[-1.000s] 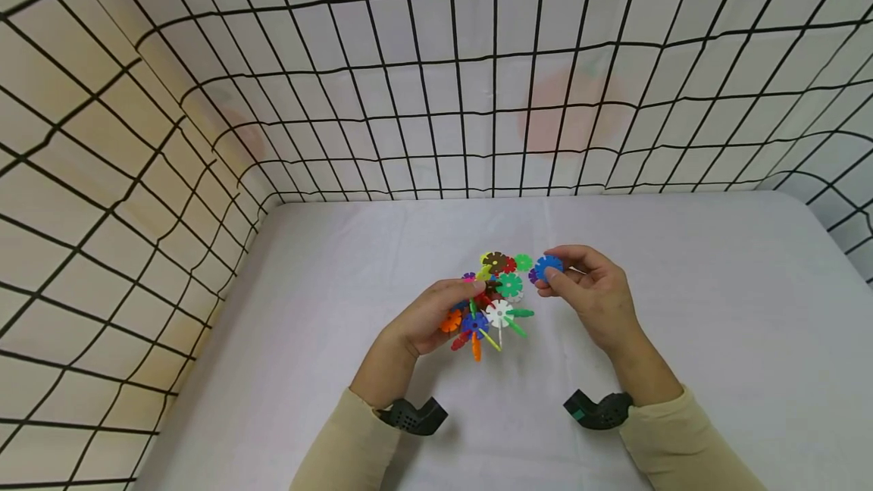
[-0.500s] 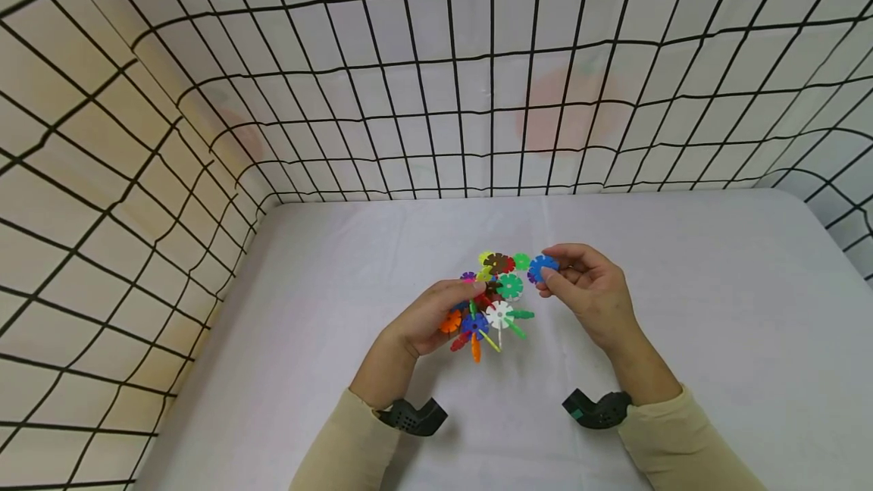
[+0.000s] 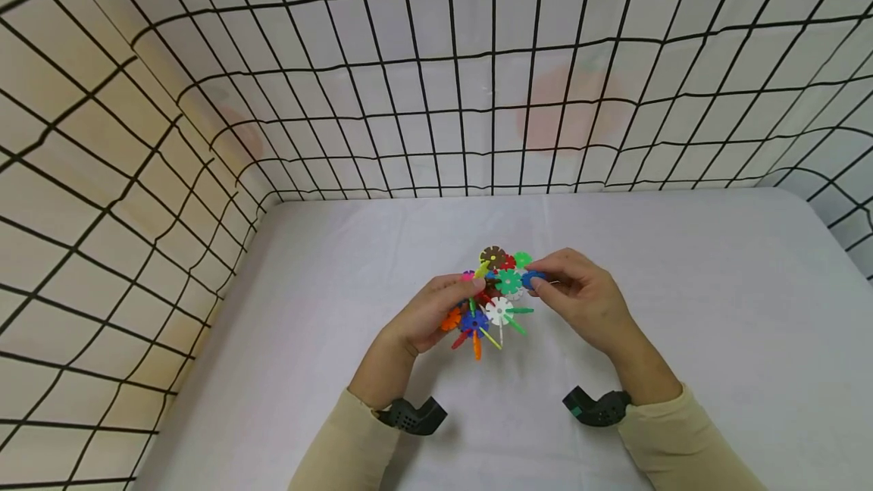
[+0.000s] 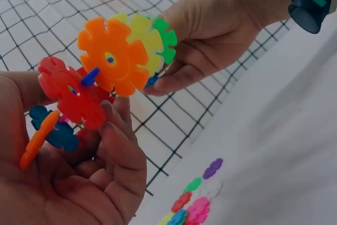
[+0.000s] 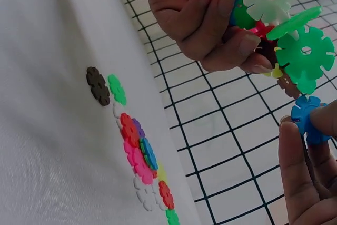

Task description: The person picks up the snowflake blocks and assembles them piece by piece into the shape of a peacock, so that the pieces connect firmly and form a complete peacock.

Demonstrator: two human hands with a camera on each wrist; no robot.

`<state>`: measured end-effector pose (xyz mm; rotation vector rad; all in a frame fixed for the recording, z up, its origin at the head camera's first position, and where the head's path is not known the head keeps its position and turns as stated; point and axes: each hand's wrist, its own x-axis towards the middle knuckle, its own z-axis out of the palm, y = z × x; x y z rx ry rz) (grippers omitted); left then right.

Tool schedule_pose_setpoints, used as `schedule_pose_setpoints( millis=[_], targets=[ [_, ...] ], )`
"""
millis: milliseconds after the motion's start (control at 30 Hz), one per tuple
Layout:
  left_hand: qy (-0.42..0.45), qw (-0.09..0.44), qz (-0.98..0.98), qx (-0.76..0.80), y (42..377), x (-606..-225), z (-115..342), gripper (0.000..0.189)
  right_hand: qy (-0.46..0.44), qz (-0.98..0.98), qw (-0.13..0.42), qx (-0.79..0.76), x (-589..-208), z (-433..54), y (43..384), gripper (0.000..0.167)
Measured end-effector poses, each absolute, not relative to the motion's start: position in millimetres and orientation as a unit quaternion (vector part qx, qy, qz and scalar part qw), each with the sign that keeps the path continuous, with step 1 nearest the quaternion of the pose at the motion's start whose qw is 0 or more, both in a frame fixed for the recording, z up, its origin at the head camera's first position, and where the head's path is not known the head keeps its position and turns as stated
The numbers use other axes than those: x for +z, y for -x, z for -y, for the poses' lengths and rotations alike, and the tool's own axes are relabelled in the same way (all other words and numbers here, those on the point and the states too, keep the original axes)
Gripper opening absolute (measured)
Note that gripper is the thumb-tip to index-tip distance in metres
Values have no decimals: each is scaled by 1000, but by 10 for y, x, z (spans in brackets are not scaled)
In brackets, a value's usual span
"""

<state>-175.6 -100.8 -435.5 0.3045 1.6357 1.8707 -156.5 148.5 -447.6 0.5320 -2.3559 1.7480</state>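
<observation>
in the head view, the fingers of the left hand [image 3: 436, 311] are mostly hidden behind the cluster of flower discs [image 3: 499, 311], whose inner pieces are covered by outer ones. the thumb of the right hand [image 3: 592, 298] covers part of the blue flower disc [image 5: 300, 110]; whether its notches meet the green flower disc [image 5: 297, 56] cannot be told. the left wrist view cuts the left hand at its left and bottom edges, and the orange flower disc [image 4: 100, 43] hides much of the yellow flower disc [image 4: 147, 40]. in the right wrist view, the loose flower discs [image 5: 138, 160] overlap, the lowest cut off below. the beige sleeves [image 3: 351, 438] run out of the head view. pinkish patches [image 3: 569, 108] behind the wire grid [image 3: 494, 59] are too blurred to identify.
</observation>
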Motion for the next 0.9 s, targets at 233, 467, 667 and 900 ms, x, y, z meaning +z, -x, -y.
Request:
schedule_pose_setpoints(
  millis=[233,467,667,900],
  targets=[
    [-114,288,-652,692,1743,-4350,1001,35,-189,807,102,551,-4485,-1480,1570,20],
    [-119,278,-683,665,1726,-4323,983,40,-236,811,168,509,-4507,-1461,1586,24],
    [-120,273,-691,659,1725,-4323,990,37,-258,797,194,511,-4514,-1445,1593,28],
    [-121,274,-680,670,1744,-4344,1005,37,-244,801,185,515,-4516,-1439,1597,26]
  ],
)
